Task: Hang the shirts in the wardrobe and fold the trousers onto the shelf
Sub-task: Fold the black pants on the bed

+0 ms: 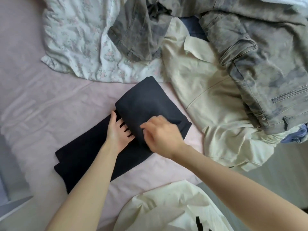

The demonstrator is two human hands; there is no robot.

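Dark navy trousers [93, 152] lie on the pink bed sheet [41, 105] in the middle of the view, their far end doubled back over the rest. My left hand [117, 130] lies flat on the lower layer with its fingers spread, the fingertips tucked under the folded flap. My right hand [162, 135] rests on top of the flap with its fingers curled, pinching the cloth at its near edge. A cream shirt [208, 104] lies spread out to the right. Grey washed-out jeans [260, 64] lie over its far side.
A white floral garment [80, 45] lies crumpled at the back left. A second grey denim piece [138, 30] lies at the back middle. Blue fabric [298, 135] shows at the right. Another cream garment [166, 209] is bunched at the near edge.
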